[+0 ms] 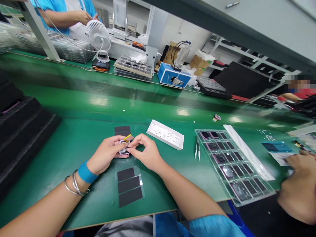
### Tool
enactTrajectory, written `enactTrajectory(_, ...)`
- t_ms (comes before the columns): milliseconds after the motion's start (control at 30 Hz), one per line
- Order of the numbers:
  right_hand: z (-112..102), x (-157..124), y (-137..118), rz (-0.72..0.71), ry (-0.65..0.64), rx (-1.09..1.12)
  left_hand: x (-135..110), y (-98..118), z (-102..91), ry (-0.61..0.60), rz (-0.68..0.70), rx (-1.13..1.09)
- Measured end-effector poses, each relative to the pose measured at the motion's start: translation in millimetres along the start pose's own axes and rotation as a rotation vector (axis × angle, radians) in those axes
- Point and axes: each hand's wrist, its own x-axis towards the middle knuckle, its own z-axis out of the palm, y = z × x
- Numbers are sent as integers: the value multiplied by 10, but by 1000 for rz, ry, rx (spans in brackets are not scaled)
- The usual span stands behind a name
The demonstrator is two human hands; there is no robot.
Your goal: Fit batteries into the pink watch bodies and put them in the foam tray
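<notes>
My left hand [106,152] is closed around a small electronic device [123,151] with a pale purple rim and exposed inner parts, perhaps a watch case. A yellow strip [127,138] sticks up from its top edge. Thumb and fingertips of my right hand [145,152] are pinched together at the device's right side; whatever they grip is too small to make out. Below both hands lies a clear sheet with black rectangular pads [129,185]. Another dark pad sheet [121,130] is partly hidden behind the hands.
A white box [166,135] of small bits stands beyond my right hand. White tweezers [197,149] lie beside a clear tray [237,169] of device parts. Black foam [22,138] is stacked at left. A co-worker's hand [302,177] is at right; another person works behind a fan [98,35].
</notes>
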Motion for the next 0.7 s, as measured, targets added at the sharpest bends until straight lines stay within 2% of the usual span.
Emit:
enactTrajectory(300,20,-15,-1,-100,31,-269,9,5,20,32,2,-20)
enactTrajectory(533,49,-23,39,-353,43,-469,12,-32,8,26,23,-18)
enactTrajectory(700,54,-30,64,-433,48,-534,23,-47,-2,23,35,-23)
